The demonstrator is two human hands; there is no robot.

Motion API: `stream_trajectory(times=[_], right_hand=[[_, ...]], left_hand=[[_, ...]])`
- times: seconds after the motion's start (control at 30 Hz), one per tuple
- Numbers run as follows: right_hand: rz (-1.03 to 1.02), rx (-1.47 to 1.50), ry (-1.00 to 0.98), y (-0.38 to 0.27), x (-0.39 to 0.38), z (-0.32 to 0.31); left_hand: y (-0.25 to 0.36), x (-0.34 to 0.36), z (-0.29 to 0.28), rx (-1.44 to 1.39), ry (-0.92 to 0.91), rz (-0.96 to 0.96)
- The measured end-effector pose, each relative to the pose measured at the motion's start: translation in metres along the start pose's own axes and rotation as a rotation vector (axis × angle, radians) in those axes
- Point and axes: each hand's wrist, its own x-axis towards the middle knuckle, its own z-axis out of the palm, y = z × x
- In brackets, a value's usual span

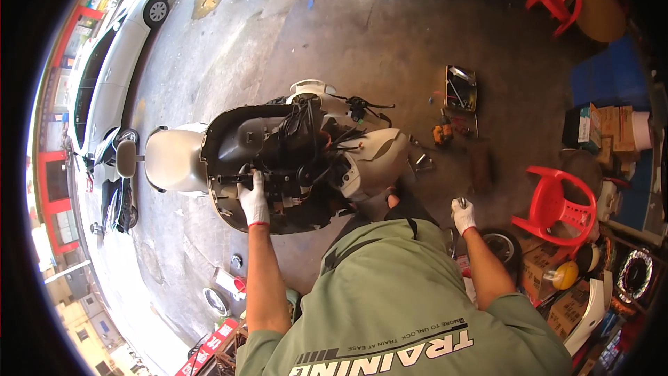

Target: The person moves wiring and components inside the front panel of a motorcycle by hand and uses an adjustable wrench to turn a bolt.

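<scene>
The left hand [255, 200], gloved, grips the scooter's [278, 157] exposed black frame; steady it there. The right hand [463, 214] closes on what seems a small metal tool [460, 202]; bring it in square.

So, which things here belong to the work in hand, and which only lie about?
In the work:
- left hand on the opened scooter
- right hand holding a small metal tool

Lying about:
- open toolbox
- red chairs
- cardboard boxes
- loose wheel
</scene>
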Motion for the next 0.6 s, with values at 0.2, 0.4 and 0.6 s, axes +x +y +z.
stream_trajectory(times=[0.2,0.4,0.6], right_hand=[[-0.054,-0.172,-0.043,-0.010,-0.011,0.025],[-0.192,-0.157,-0.054,-0.021,0.004,0.034],[-0.191,-0.036,-0.082,-0.055,0.003,0.044]], left_hand=[[-0.024,0.018,-0.022,-0.262,-0.210,0.075],[-0.018,0.021,0.002,-0.103,-0.103,0.041],[-0.016,0.012,-0.019,-0.242,-0.309,0.040]])
